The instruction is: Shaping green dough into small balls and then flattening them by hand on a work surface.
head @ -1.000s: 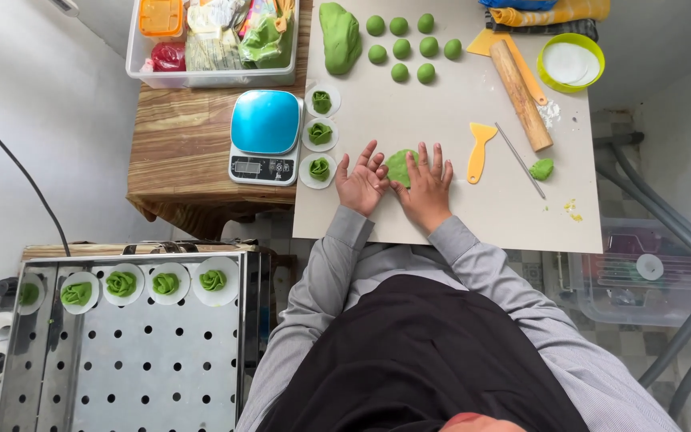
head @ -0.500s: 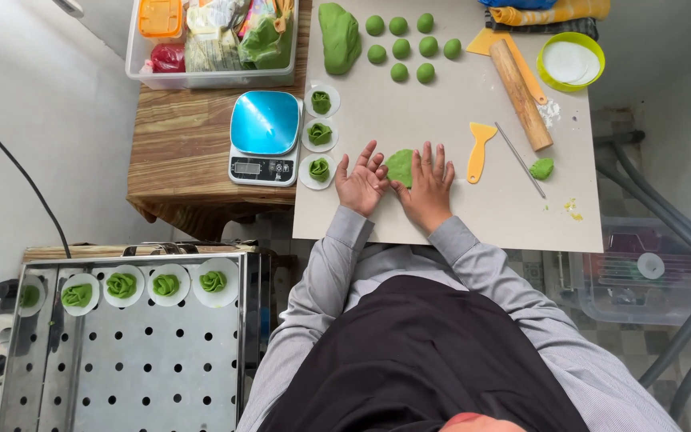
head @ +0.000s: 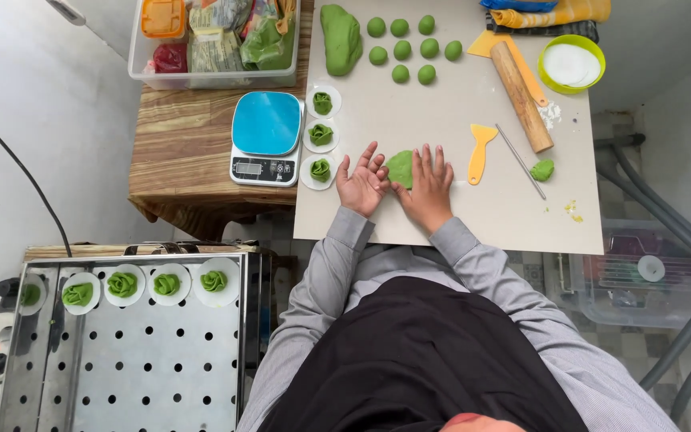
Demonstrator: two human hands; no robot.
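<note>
Both hands lie flat near the front edge of the pale beige work board [head: 457,208], fingers spread and straight, gripping nothing. The left hand [head: 364,184] flanks one side of a small flattened piece of green dough [head: 401,167], and the right hand [head: 429,186] rests on its other edge, a placing that looks suited to pressing and steadying the soft piece. The yellow plastic scraper [head: 480,152] and thin metal rod [head: 519,160] lie just beside the right hand, within easy reach. Along the board's left edge, three folded green dough flowers on small white discs [head: 321,136] stand in a row, next to the blue-topped kitchen scale [head: 265,136]. Seven small green dough balls [head: 409,50] and a large green dough lump [head: 341,36] wait at the far edge, clear of the working spot. The wooden rolling pin [head: 521,96] lies towards the board's right edge.
</note>
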